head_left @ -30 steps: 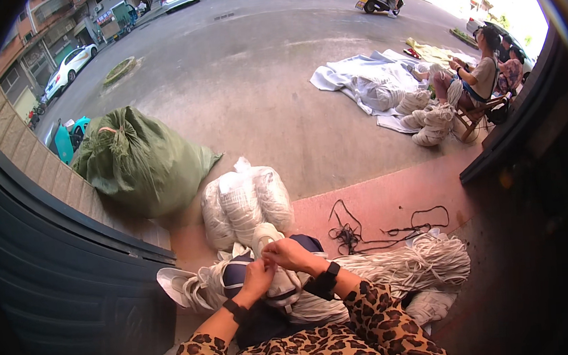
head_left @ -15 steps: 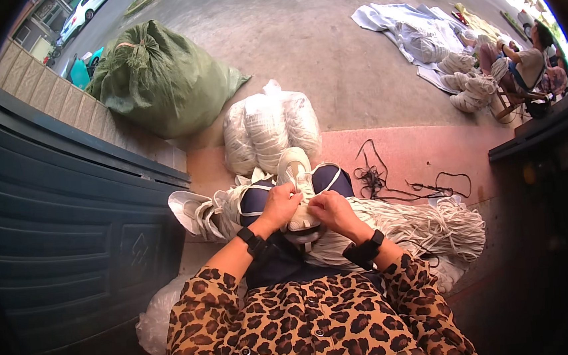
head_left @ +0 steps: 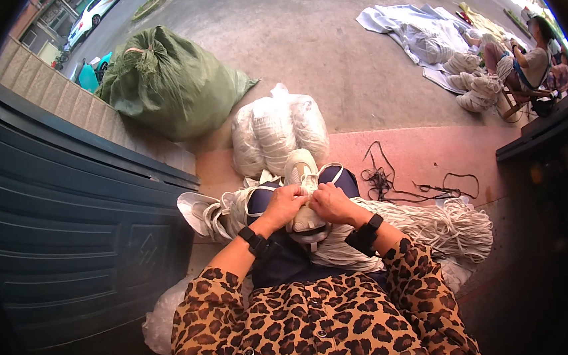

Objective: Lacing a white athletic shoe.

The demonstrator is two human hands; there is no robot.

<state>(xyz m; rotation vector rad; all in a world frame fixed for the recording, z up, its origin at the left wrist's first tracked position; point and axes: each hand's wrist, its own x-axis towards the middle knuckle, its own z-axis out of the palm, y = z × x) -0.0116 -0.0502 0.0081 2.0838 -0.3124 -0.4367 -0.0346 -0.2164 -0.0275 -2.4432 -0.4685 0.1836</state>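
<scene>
A cream lace-up sneaker (head_left: 301,164) sits between my knees, its toe pointing away from me. My left hand (head_left: 285,205) is closed in a pinch at the lacing on the shoe's left side. Opposite it, my right hand (head_left: 331,204) is also closed, fingers curled at the laces. Both seem to grip the cream shoelace, though the fingers hide most of it. A big bundle of cream shoelaces (head_left: 435,229) lies over my right thigh, and loose laces drape over my knees. More pale shoes (head_left: 200,211) with laces lie beside my left knee.
Clear plastic bags of white bundles (head_left: 279,131) stand just ahead. Behind them to the left is a large green sack (head_left: 170,86). Tangled black laces (head_left: 384,176) lie on the red floor at right. A dark panelled door (head_left: 69,241) borders my left; a seated person (head_left: 535,57) is far right.
My two hands have come closer together over the laces, the right one moving up and inward. The whole view has shifted slightly, with surroundings a little further right.
</scene>
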